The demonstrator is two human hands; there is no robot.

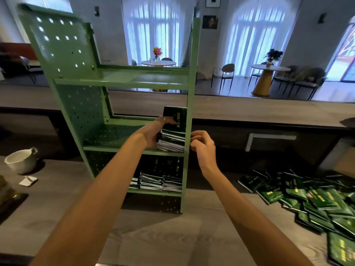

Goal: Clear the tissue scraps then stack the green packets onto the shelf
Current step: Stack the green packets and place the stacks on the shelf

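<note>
Head view:
- The green shelf unit (pixel 189 93) stands upright on the wooden table (pixel 172 239) straight in front of me.
- My left hand (pixel 156 132) is reached into the middle shelf (pixel 115 147). Its fingers curl round the left end of a stack of packets (pixel 172 141) that lies at the right end of that shelf.
- The top of that hand touches an upright packet (pixel 175 115), which stands behind the stack against the right post.
- My right hand (pixel 202 145) is outside the unit, just beside the right post and level with the stack. Its fingers are curled in tight, but I cannot tell whether they pinch anything or only touch the post's edge.
- The bottom shelf (pixel 153 192) holds lower stacks (pixel 160 182) of packets side by side, filling its right part.
- The top shelf (pixel 124 80) is bare green metal.
- A loose pile of green packets (pixel 317 200) lies spread on the table well to the right of the unit, overlapping one another at all angles.
- To the left, a white cup (pixel 20 160) sits tilted on the table, and a small white tissue scrap (pixel 28 181) lies just in front of it.
- Beyond the counter, two round tables with flowers stand before curtained windows.
</note>
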